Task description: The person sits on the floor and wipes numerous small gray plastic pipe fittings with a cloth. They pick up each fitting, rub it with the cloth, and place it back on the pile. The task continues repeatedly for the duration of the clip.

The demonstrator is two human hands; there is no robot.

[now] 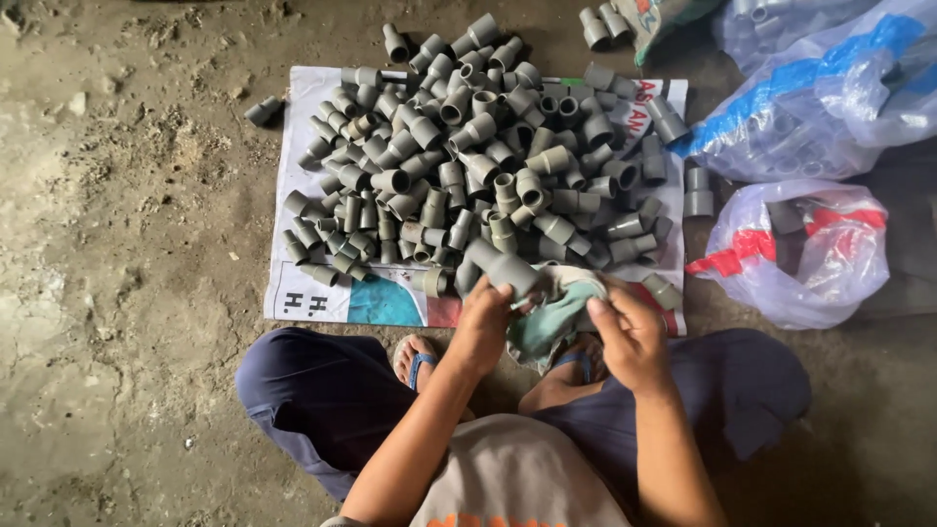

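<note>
Printed sheet (pixel 293 293) mostly buried under grey pipe fittings (pixel 478 156), plastic bags (pixel 830 88) cut off upper right, their contents blurred.

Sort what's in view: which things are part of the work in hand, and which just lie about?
In the work:
left hand holding a grey pipe fitting
right hand on the cloth
pile of grey fittings on the printed sheet

Lying about:
plastic bags
stray fitting on the dirt floor
</note>
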